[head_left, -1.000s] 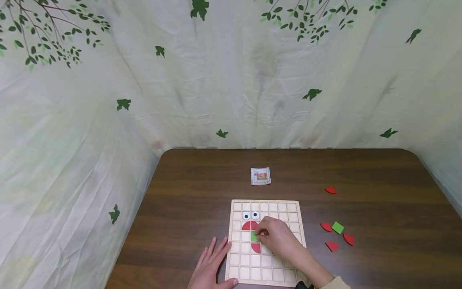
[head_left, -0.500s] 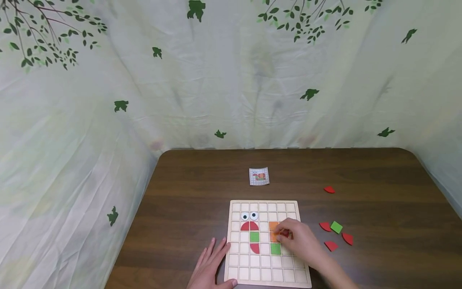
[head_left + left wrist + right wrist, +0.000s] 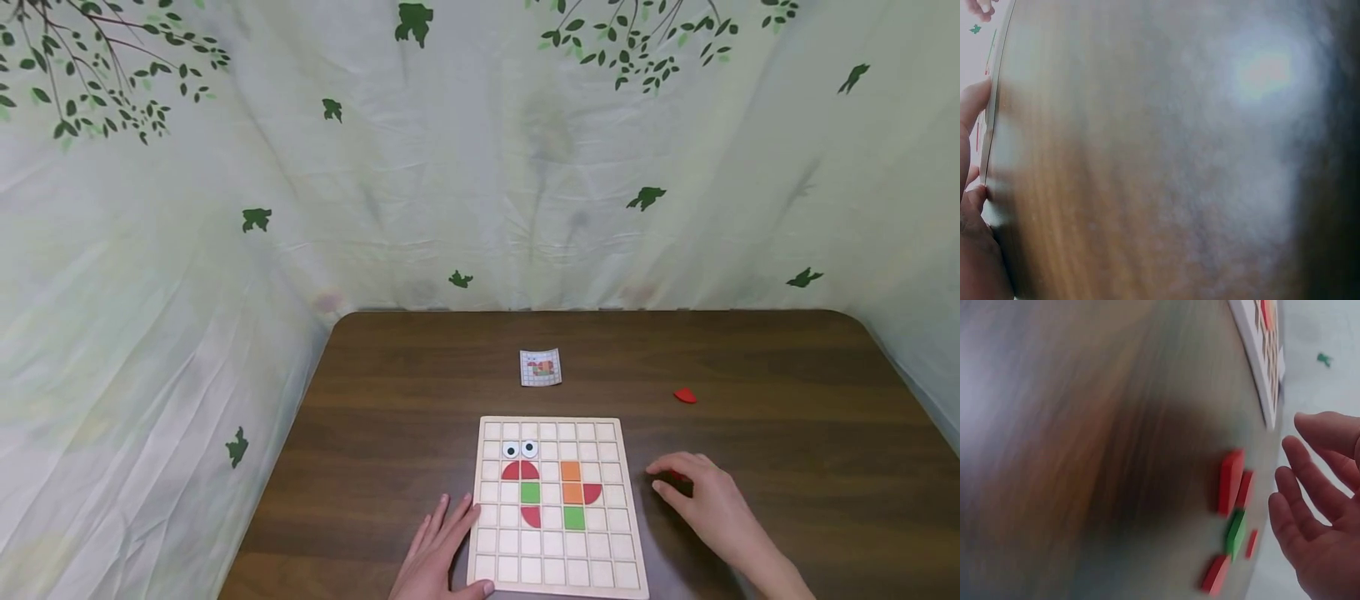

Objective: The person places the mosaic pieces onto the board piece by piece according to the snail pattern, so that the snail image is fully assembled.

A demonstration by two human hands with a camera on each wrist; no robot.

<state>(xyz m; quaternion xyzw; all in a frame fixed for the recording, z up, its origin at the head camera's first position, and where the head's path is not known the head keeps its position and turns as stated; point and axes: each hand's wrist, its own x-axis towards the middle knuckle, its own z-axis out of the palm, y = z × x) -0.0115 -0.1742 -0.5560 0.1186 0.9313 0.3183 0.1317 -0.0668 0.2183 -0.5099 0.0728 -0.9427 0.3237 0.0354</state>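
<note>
A pale wooden grid board [image 3: 553, 547] lies on the table before me. It carries two eye discs [image 3: 520, 449], red quarter-circle pieces [image 3: 532, 517], green squares [image 3: 574, 518] and stacked orange squares [image 3: 572, 482], with one red quarter-circle [image 3: 592, 493] beside the lower orange one. Spread along the board's left edge, my left hand [image 3: 438, 557] touches it with straight fingers. My right hand [image 3: 705, 504] hovers over loose pieces right of the board, holding nothing. Those pieces, mostly hidden from the head, appear in the right wrist view: red quarter-circles [image 3: 1230, 482] and a green square [image 3: 1235, 535].
A small printed picture card [image 3: 541, 367] lies behind the board. One red quarter-circle [image 3: 686, 396] lies apart at the back right. A leaf-patterned white curtain [image 3: 525, 167] hangs behind the brown table [image 3: 405, 383].
My right hand has left the board and moved right to the loose pieces. A red quarter-circle now shows on the board beside the lower orange square. The left hand has stayed put.
</note>
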